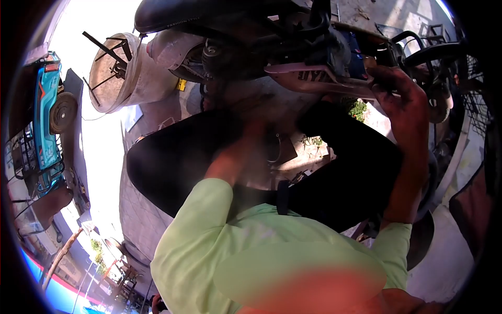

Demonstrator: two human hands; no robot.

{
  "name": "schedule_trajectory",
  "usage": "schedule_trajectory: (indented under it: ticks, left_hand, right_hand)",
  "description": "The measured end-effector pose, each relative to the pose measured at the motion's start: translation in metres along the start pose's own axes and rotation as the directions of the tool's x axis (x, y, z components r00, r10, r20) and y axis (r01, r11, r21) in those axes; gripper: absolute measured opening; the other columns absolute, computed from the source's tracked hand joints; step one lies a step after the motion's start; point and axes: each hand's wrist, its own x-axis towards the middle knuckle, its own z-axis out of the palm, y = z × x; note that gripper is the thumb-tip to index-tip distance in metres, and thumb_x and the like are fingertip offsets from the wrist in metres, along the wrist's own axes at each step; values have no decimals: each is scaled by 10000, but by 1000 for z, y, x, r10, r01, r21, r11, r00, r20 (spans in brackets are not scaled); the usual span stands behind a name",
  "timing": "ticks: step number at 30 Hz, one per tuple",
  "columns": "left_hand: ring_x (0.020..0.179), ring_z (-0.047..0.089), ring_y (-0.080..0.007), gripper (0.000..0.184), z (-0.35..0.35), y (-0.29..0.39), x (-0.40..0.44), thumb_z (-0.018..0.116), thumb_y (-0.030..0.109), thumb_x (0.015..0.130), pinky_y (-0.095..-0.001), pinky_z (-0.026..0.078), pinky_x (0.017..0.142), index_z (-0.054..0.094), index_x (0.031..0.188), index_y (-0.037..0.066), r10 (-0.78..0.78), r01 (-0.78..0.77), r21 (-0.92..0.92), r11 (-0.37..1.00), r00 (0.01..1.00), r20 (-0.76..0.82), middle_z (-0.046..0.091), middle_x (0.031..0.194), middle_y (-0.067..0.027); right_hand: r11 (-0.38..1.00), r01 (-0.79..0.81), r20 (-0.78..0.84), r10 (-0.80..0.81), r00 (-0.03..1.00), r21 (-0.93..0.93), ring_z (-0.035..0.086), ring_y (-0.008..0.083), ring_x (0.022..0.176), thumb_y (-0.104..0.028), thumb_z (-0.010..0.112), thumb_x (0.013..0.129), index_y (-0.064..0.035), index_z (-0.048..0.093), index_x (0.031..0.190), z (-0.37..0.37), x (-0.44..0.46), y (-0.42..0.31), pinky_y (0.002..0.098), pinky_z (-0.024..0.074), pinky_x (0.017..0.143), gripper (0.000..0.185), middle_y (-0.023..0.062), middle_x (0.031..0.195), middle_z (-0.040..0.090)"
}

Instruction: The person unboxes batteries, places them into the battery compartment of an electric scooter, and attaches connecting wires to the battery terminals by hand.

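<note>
A scooter with its bodywork partly opened stands in front of me, its dark seat (219, 14) at the top of the view. My right hand (393, 88) is at the right end of a pale pinkish side panel (308, 78) with dark lettering. Its fingers are bent over the panel's edge, beside a dark blue block (357, 60) inside the open body. My left hand (255, 133) reaches down between my knees into shadow below the scooter. Its fingers are too dark and blurred to make out, and what they touch is hidden.
A whitish bucket (149, 73) with dark metal rods across its top stands left of the scooter. Farther left is a teal vehicle (46, 120) with a dark wheel. A small yellow object (182, 85) lies near the bucket. A dark handlebar (439, 52) extends at the right.
</note>
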Motion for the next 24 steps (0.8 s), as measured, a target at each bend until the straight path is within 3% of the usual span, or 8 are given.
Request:
schedule_trajectory:
  ticks: [3, 6, 13, 15, 16, 18, 19, 24]
  left_hand:
    - [963, 701, -357, 297, -46, 57, -11, 607, 293, 932, -503, 564, 858, 694, 1091, 57, 151, -63, -364, 929, 964, 220, 711, 1053, -196]
    - [959, 700, -350, 307, -72, 93, -33, 628, 283, 915, -492, 562, 855, 693, 1094, 43, 259, -102, -507, 856, 933, 251, 710, 1045, -195]
    - [948, 698, -334, 339, -72, 98, -95, 678, 261, 875, -465, 558, 848, 690, 1103, 10, 173, -194, -87, 977, 963, -208, 709, 1026, -194]
    - [870, 679, -236, 296, -98, 136, -94, 719, 192, 850, -389, 555, 796, 672, 1057, -16, 116, -107, -516, 850, 993, -15, 695, 962, -131]
    - [840, 666, -202, 272, -119, 160, -109, 724, 166, 858, -354, 548, 772, 670, 1053, -15, 323, -326, -461, 825, 942, -89, 685, 940, -104]
    - [792, 652, -163, 249, -160, 214, -135, 736, 141, 878, -309, 539, 739, 666, 1062, -12, 416, -451, -556, 698, 887, -198, 678, 916, -75]
    - [775, 649, -158, 249, -177, 239, -144, 743, 140, 891, -299, 536, 728, 665, 1074, -9, 306, -373, -703, 605, 925, -227, 681, 914, -74]
    - [746, 661, -151, 222, -242, 299, -191, 751, 143, 910, -286, 548, 675, 675, 1048, -13, 441, -531, -711, 461, 832, -336, 693, 884, -76]
  right_hand:
    - [993, 12, -107, 1, 994, 119, 667, 129, 1028, -13, 654, 933, 4, 673, 1255, -14, 3, 29, 276, 531, 925, 323, 71, 1141, 723]
    - [983, 3, -161, 27, 987, 182, 652, 103, 991, -54, 674, 963, -12, 677, 1262, -17, 5, 28, 261, 533, 894, 303, 31, 1120, 722]
    - [1000, 15, -149, -17, 989, -15, 669, 126, 1006, -163, 719, 943, -23, 686, 1264, -25, 9, 51, 281, 521, 915, 351, 64, 1139, 741]
    - [998, 42, -128, -48, 991, -47, 676, 146, 1024, -217, 731, 932, -17, 682, 1262, -28, 5, 45, 301, 503, 968, 388, 76, 1133, 746]
    - [999, 36, -108, -38, 993, -22, 676, 150, 1028, -217, 732, 932, -19, 683, 1261, -28, 4, 45, 303, 497, 979, 388, 75, 1129, 746]
    - [1000, 21, -67, -20, 998, 13, 680, 150, 1020, -222, 729, 934, -17, 684, 1258, -27, 5, 47, 302, 501, 971, 387, 74, 1117, 748]
    - [1000, 12, -46, -11, 999, 22, 683, 148, 1008, -227, 727, 936, -13, 684, 1255, -23, 8, 51, 300, 510, 953, 387, 76, 1108, 748]
    - [952, -46, 123, 10, 992, 301, 694, 122, 900, -239, 719, 947, 24, 698, 1209, -4, 11, 49, 279, 555, 808, 372, 79, 1039, 754]
